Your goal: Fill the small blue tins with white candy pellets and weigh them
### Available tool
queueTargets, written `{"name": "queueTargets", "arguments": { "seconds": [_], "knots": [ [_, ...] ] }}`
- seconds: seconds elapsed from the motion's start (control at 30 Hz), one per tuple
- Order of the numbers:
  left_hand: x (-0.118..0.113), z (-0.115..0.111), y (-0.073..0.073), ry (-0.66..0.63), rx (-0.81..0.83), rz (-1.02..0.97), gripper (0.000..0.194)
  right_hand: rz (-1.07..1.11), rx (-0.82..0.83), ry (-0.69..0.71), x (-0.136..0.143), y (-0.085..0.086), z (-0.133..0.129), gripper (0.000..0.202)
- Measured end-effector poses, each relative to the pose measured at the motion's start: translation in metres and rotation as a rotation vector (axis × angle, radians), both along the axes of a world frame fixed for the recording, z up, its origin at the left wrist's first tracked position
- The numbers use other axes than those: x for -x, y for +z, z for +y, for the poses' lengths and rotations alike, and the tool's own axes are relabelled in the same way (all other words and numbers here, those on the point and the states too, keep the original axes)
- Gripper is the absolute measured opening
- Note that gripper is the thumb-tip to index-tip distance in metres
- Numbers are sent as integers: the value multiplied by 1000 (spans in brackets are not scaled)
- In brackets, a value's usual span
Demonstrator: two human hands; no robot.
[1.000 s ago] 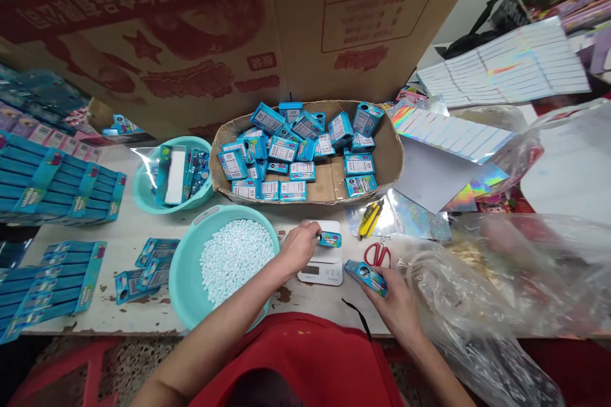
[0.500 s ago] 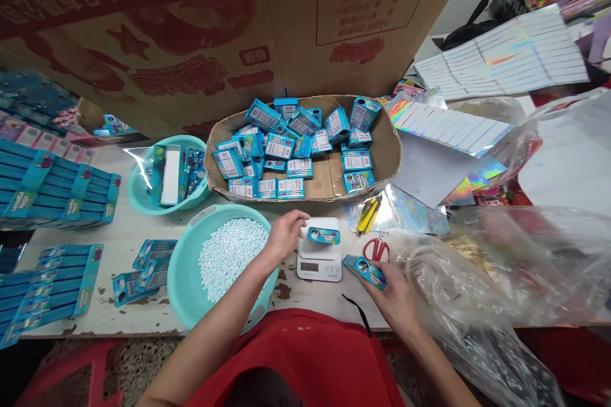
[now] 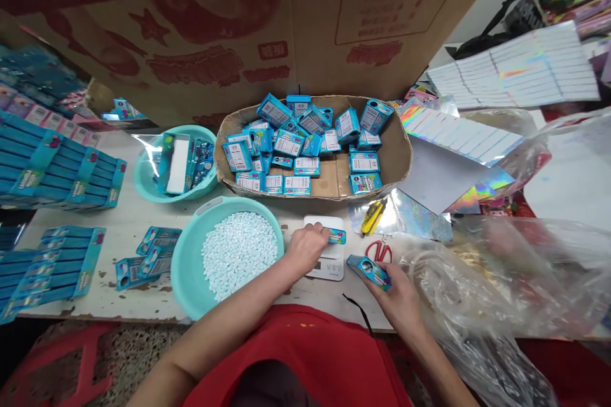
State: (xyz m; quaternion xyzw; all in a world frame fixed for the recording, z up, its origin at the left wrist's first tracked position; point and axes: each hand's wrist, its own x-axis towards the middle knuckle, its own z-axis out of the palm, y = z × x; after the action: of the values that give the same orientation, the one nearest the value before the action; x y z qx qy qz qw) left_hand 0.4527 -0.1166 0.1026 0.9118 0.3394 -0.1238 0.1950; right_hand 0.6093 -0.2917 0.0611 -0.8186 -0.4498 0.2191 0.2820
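Note:
My left hand (image 3: pixel 309 245) reaches over a white digital scale (image 3: pixel 334 269), its fingers closed at the left end of a small blue candy box (image 3: pixel 338 236) lying on the pan. The hand covers part of the box and of the display. Just right of the scale, my right hand (image 3: pixel 398 289) grips a second blue candy box (image 3: pixel 371 271), tilted above the table. To the left stands a turquoise basin (image 3: pixel 184 267) of small pale-blue candies (image 3: pixel 238 254). Several blue boxes (image 3: pixel 153 256) lie beyond it.
Behind the scale, a low cardboard tray (image 3: pixel 403 152) holds many blue boxes. A smaller turquoise bowl (image 3: pixel 143 181) stands left of it. Red scissors (image 3: pixel 379 250) and a yellow cutter (image 3: pixel 372 219) lie near the scale. Clear plastic bags (image 3: pixel 458 286) spread at right; stacked boxes (image 3: pixel 52 267) at left.
My left hand has moved right, from the scale's left edge onto the box on the pan. My right hand keeps its box in nearly the same place. The view has shifted slightly.

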Motion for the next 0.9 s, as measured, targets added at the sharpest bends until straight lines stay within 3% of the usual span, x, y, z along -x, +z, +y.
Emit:
{"name": "queueTargets", "arguments": {
  "seconds": [0.07, 0.13, 0.2, 0.27, 0.37, 0.43, 0.47, 0.53, 0.63, 0.77, 0.83, 0.9],
  "knots": [
    [1, -1, -2, 47, 5, -6, 18, -10, -2, 9, 2, 5, 9, 51],
    [16, 4, 3, 227, 26, -59, 18, -16, -15, 35, 5, 7, 22, 52],
    [47, 10, 19, 460, 37, -154, 20, -13, -45, 75, 11, 5, 40, 53],
    [94, 13, 44, 650, 27, -264, 26, 0, -81, 132, 18, -1, 60, 53],
    [176, 3, 90, 826, -44, -319, 31, -1, -120, 224, 33, -12, 88, 56],
    [230, -9, 110, 975, -130, -180, 33, -25, -114, 268, 40, -16, 101, 58],
    [255, -14, 114, 1057, -182, -60, 33, -38, -98, 286, 42, -16, 105, 58],
    [297, -20, 105, 1220, -234, 236, 34, -46, -66, 320, 44, -14, 108, 58],
    [335, -17, 62, 1342, -160, 511, 36, 0, -90, 313, 41, -6, 102, 63],
    [342, -7, -1, 1374, -118, 510, 37, 90, -133, 154, 30, 6, 83, 60],
    [337, -6, -17, 1366, -120, 474, 40, 133, -108, 66, 23, 9, 73, 55],
    [332, -9, -22, 1354, -125, 442, 43, 173, -78, -7, 16, 9, 64, 54]
  ]
}}
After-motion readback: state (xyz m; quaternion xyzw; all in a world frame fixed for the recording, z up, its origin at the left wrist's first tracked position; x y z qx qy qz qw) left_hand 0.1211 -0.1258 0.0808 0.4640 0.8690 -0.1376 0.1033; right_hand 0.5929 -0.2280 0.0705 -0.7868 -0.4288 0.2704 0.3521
